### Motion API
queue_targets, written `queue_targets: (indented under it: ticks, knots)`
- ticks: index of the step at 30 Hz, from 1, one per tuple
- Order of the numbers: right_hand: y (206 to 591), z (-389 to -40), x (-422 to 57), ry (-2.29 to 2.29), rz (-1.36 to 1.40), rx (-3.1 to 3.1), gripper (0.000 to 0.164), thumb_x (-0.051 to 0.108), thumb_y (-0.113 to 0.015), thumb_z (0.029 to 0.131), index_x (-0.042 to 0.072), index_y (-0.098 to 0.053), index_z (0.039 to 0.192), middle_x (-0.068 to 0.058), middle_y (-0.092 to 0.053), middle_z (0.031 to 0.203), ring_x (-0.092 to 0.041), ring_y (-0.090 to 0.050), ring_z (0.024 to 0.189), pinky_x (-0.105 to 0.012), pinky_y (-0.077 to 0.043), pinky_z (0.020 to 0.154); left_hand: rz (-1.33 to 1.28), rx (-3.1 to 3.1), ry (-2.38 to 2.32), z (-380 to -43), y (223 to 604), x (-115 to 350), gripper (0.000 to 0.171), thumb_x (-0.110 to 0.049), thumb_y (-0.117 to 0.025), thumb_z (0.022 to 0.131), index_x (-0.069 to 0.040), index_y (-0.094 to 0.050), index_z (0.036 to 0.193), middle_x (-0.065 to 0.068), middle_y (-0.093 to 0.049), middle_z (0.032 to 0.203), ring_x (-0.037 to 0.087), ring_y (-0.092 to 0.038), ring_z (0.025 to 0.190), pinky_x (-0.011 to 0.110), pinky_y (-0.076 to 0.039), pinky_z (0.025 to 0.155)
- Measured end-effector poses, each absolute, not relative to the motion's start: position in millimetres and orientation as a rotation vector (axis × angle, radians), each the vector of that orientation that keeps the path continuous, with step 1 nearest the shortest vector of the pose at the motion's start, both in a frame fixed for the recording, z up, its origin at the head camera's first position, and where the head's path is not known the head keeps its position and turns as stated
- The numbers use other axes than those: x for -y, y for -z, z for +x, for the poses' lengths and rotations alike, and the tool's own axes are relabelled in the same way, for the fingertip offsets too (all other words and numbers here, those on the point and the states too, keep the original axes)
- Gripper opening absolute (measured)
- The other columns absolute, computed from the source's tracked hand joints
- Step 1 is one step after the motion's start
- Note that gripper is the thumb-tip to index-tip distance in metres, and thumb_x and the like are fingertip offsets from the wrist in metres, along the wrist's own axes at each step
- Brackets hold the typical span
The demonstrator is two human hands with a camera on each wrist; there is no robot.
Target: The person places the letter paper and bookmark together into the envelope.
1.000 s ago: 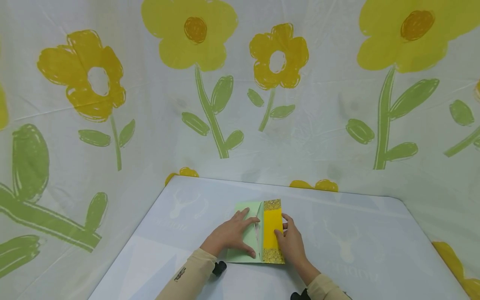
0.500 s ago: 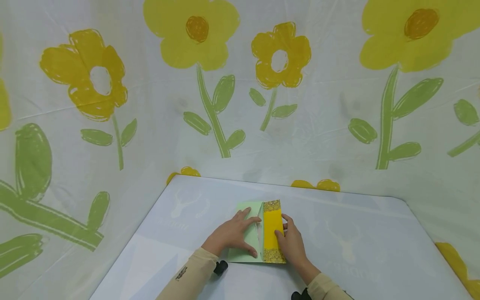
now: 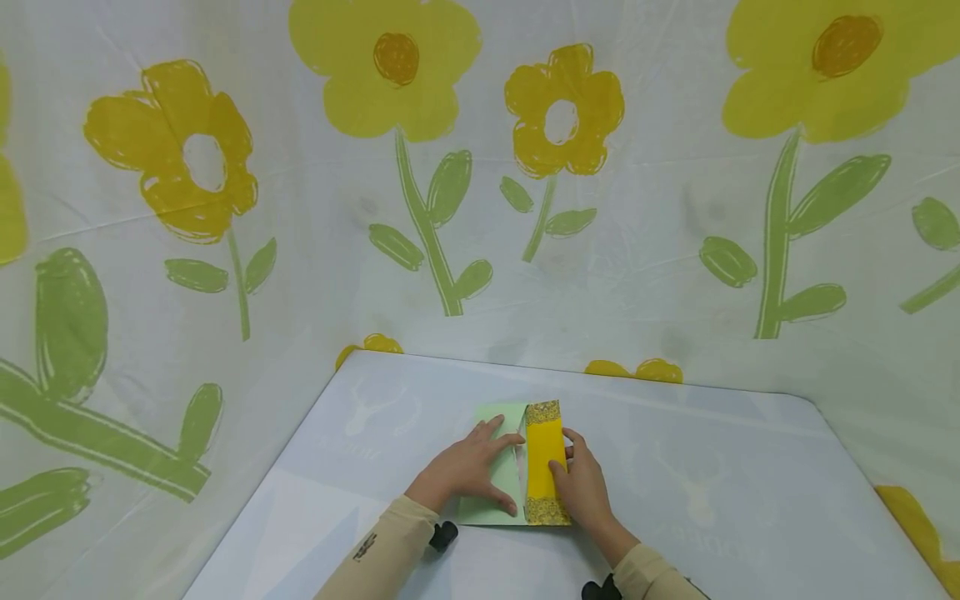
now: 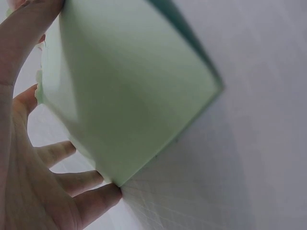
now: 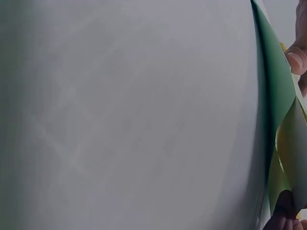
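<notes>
A light green folded paper card (image 3: pixel 487 510) lies on the table, with a yellow flap (image 3: pixel 540 458) along its right side. Glittery gold bands cover both ends of the flap. My left hand (image 3: pixel 472 467) rests with spread fingers on the green part. In the left wrist view, its fingers reach along the edge of the green paper (image 4: pixel 134 86). My right hand (image 3: pixel 581 483) pinches the flap's right edge, thumb on top and fingers behind. At the right wrist view's edge, the flap's pale underside (image 5: pixel 291 143) curls up; fingertips show there, but I cannot tell whose each is.
The pale table (image 3: pixel 675 467) bears faint deer-head prints. Flower-printed cloth (image 3: pixel 637 275) hangs behind it and at the sides. A black wrist device (image 3: pixel 443 536) is by the left sleeve, another (image 3: pixel 600 589) by the right.
The yellow flap has shifted slightly left over the green fold and bows a little more. My left hand stays in place on the card; my right hand keeps its pinch.
</notes>
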State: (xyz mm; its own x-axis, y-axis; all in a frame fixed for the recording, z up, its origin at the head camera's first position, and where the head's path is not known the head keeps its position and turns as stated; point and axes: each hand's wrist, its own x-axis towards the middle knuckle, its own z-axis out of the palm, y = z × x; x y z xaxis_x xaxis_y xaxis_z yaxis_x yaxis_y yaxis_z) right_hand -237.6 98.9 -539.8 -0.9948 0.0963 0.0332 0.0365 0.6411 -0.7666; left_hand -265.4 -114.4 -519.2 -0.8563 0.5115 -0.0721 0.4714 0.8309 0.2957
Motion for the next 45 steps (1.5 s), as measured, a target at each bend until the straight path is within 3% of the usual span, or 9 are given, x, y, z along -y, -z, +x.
queue_targets:
  ticks: [26, 38, 45]
  knots:
    - [543.6, -233.8, -90.7, -1.302, -0.091, 2.766, 0.061, 0.01, -0.07, 0.096, -0.002, -0.041, 0.148, -0.015, -0.063, 0.108, -0.016, -0.051, 0.071, -0.024, -0.047, 0.059, 0.738, -2.849, -0.409, -262.2, 517.9, 109.7, 0.106, -0.077, -0.083, 0.057, -0.044, -0.043, 0.15, 0.007, -0.02, 0.168, 0.039, -0.029, 0.15, 0.059, -0.045, 0.105]
    - [545.0, -233.8, -90.3, -1.264, -0.093, 2.727, 0.061, 0.014, -0.071, 0.094, -0.002, -0.045, 0.147, -0.014, -0.063, 0.115, -0.014, -0.052, 0.072, -0.024, -0.047, 0.063, 0.742, -2.847, -0.402, -261.8, 515.1, 111.0, 0.107, -0.077, -0.083, 0.057, -0.042, -0.044, 0.15, 0.008, -0.021, 0.168, 0.04, -0.029, 0.15, 0.058, -0.045, 0.105]
    - [542.8, -231.5, -92.1, -1.323, -0.062, 2.671, 0.066, 0.009, -0.069, 0.091, -0.001, -0.041, 0.15, -0.015, -0.061, 0.123, -0.013, -0.05, 0.066, -0.022, -0.046, 0.055, 0.732, -2.851, -0.408, -262.8, 514.9, 112.9, 0.109, -0.077, -0.084, 0.056, -0.042, -0.044, 0.15, 0.008, -0.02, 0.168, 0.039, -0.029, 0.15, 0.058, -0.045, 0.106]
